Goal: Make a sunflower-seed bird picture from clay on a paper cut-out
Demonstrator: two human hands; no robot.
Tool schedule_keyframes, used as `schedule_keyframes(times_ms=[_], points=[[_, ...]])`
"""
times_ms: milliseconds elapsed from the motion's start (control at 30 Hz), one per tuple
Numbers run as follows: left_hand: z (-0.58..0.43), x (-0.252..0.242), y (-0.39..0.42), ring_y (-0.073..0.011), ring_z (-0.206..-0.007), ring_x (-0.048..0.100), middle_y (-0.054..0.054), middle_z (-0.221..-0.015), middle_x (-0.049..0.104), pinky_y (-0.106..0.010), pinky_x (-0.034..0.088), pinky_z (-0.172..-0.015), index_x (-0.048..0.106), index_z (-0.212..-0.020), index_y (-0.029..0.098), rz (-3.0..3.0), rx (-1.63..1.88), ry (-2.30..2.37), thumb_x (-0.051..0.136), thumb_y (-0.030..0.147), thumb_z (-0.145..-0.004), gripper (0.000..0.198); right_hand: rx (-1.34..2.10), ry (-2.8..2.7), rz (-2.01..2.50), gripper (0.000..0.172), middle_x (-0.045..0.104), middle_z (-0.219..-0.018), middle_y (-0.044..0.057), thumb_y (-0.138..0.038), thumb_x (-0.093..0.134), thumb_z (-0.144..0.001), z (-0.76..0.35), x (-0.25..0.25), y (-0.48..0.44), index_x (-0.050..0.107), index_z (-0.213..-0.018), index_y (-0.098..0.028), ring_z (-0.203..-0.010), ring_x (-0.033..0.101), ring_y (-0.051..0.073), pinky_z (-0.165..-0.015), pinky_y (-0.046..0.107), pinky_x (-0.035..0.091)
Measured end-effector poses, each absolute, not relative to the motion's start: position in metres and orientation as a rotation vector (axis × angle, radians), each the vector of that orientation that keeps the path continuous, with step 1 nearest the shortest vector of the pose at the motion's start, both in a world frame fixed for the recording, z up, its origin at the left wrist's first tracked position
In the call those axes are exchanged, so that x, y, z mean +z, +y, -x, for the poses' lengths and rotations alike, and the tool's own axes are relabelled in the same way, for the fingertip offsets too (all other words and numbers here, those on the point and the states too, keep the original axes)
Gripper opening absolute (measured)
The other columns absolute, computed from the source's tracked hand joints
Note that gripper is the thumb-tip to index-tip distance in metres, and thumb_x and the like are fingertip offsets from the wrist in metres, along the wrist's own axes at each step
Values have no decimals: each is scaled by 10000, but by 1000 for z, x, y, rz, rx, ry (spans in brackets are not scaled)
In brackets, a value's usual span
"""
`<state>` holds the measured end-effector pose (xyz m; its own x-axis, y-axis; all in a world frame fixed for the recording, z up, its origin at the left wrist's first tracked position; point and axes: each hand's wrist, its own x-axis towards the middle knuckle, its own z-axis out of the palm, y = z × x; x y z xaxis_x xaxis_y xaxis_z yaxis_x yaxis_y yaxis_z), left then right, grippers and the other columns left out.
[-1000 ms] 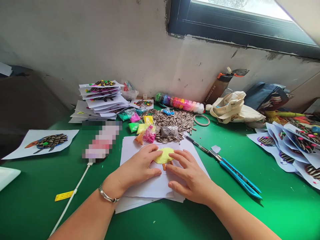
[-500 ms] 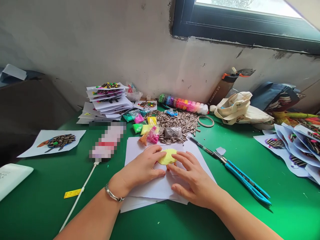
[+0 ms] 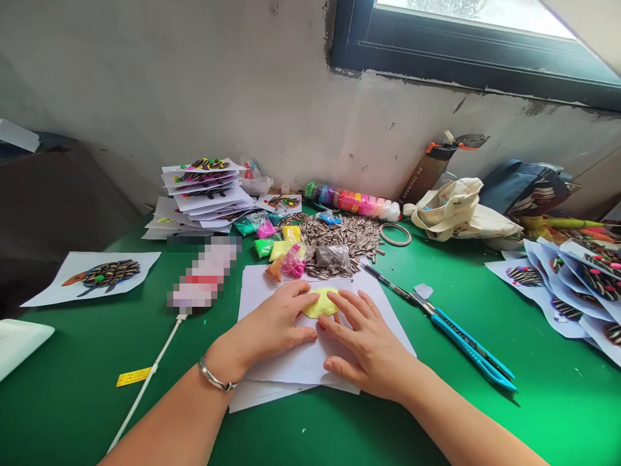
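A flat piece of yellow modelling clay (image 3: pixel 320 304) lies on the white paper (image 3: pixel 291 369) in front of me. My left hand (image 3: pixel 276 320) rests at its left edge, fingers stretched out and touching it. From the right, the fingertips of my right hand (image 3: pixel 369 340) press on the clay, spread apart. A bit of orange-brown shows just below the clay, mostly hidden by my right fingers. Just beyond the paper's top edge lie bags of coloured clay (image 3: pixel 293 260) and a heap of striped sunflower seeds (image 3: pixel 352 233).
A blue utility knife (image 3: pixel 473 349) and a pen (image 3: pixel 388 281) lie right of the paper. Tape ring (image 3: pixel 395 234), bottle (image 3: pixel 429 168) and cloth bag (image 3: pixel 456 207) stand behind. Stacked seed pictures (image 3: pixel 208 194) are at back left, more pictures (image 3: pixel 572 285) at right. A white cable (image 3: pixel 150 375) runs left.
The view has shifted slightly, so most things sit a little further left. Both hands stay at the yellow clay, with only small finger movement.
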<state>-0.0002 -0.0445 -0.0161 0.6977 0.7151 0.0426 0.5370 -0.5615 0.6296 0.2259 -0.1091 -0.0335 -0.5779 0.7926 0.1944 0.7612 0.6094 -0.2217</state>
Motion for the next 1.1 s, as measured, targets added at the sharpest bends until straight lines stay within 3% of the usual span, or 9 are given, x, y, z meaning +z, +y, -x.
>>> schedule_keyframes(times_ms=[267, 367, 500, 667, 933, 1100], points=[[1, -18, -44, -252, -1179, 527, -65, -1284, 538, -358, 457, -1001, 590, -1242, 260, -2336, 420, 941, 701, 283, -785, 471, 183, -2547, 1251, 504, 410, -1484, 132, -537, 571, -869, -226, -32, -109, 567, -1303, -280, -1363, 342, 369, -1080, 677, 263], [1, -18, -44, -254, -1200, 520, -72, -1321, 529, -369, 445, -1026, 568, -1287, 258, -2320, 442, 945, 704, 290, -781, 524, 157, -2420, 1277, 532, 396, -1495, 147, -474, 553, -899, -234, -36, -105, 497, -1377, -248, -1372, 342, 343, -1089, 633, 298], [2, -15, -43, -259, -1256, 493, -82, -1382, 511, -376, 417, -1069, 527, -1352, 244, -2273, 415, 982, 713, 298, -772, 611, 158, -2191, 1420, 500, 505, -1404, 158, -406, 501, -943, -245, -44, -97, 479, -1387, -177, -1317, 422, 305, -1078, 547, 375], [1, -10, -42, -269, -1320, 456, -86, -1429, 507, -418, 384, -1106, 487, -1391, 240, -2221, 377, 1022, 692, 412, -802, 646, 245, -2194, 1493, 500, 587, -1308, 161, -405, 475, -958, -246, -49, -93, 470, -1383, -143, -1216, 522, 296, -1053, 560, 396], [-1, -24, -35, -235, -1245, 542, -100, -1303, 624, -396, 429, -1083, 605, -1255, 171, -2347, 621, 1101, 521, 292, -924, 362, 224, -2213, 1507, 460, 642, -1229, 147, -352, 495, -945, -245, -47, -99, 466, -1368, -174, -1154, 574, 283, -1065, 606, 352], [1, -32, -33, -216, -1157, 609, -105, -1192, 687, -368, 486, -1031, 671, -1137, 154, -2431, 826, 1122, 446, 221, -944, 304, 126, -2264, 1485, 378, 674, -1139, 121, -296, 514, -942, -241, -44, -100, 531, -1301, -178, -1082, 585, 268, -1065, 590, 333]])
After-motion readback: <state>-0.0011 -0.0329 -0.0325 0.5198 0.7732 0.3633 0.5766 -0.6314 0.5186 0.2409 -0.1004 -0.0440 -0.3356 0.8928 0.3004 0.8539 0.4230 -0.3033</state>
